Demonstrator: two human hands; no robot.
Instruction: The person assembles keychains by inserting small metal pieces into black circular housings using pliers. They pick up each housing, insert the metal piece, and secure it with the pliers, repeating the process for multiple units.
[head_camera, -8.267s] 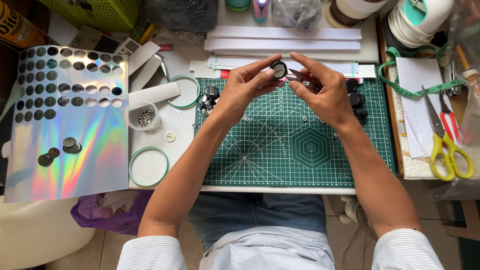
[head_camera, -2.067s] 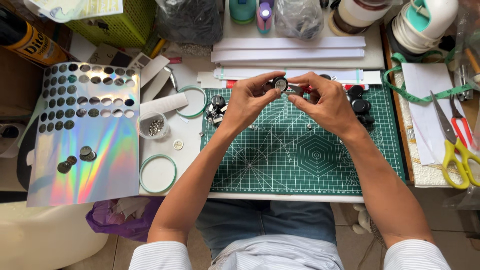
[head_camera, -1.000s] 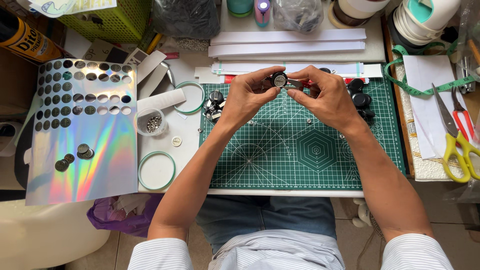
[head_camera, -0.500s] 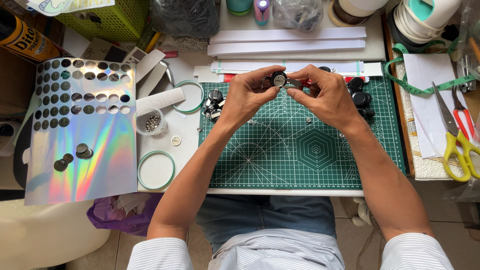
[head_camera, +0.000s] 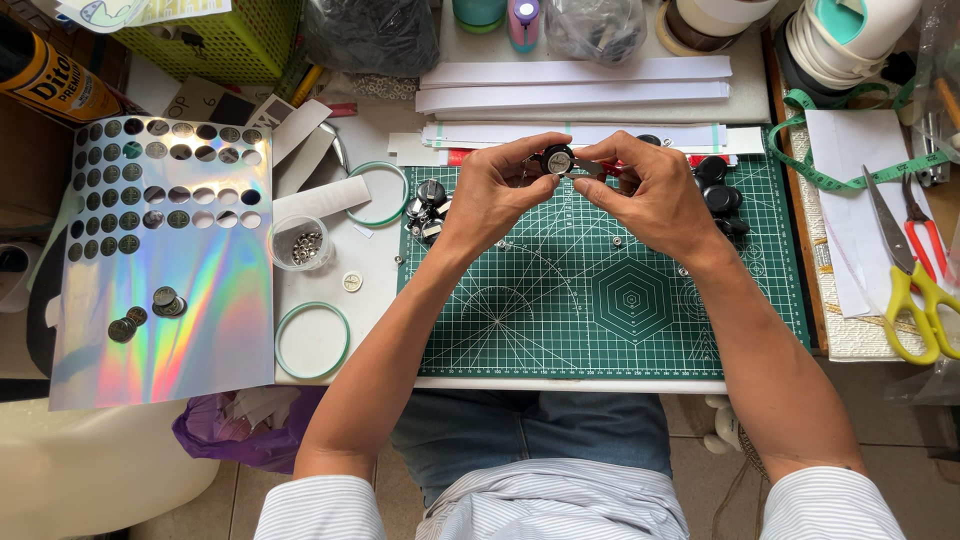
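- Small round black piece with a pale centre (head_camera: 557, 160), held up above the far edge of the green cutting mat (head_camera: 600, 320), between both hands.
- Left hand (head_camera: 497, 190): thumb and forefinger pinched on the left side of the round piece; other fingers curled under.
- Right hand (head_camera: 650, 195): fingertips closed on the piece's right side, together with a thin silvery tool (head_camera: 590, 168) laid against it; something red just behind the fingers, too hidden to tell what.
- Just left of the left hand, at the mat's corner: cluster of small dark and silver parts (head_camera: 428, 208).
- Just right of the right hand, on the mat: several black round caps (head_camera: 718, 195) in a loose group.
- A few tiny silver bits scattered on the mat near the wrists.
- Beyond the hands: stacked white paper strips (head_camera: 570, 90).
- Left of the mat: two green-rimmed rings (head_camera: 312, 340), one near, one farther; small clear cup of metal bits (head_camera: 300, 243) between them.
- Far left: holographic sheet (head_camera: 160, 290) with rows of punched round holes, a few loose discs lying on it.
- Far right: green tape measure (head_camera: 850, 180), yellow-handled scissors (head_camera: 915, 290), red-handled pliers (head_camera: 925, 215).
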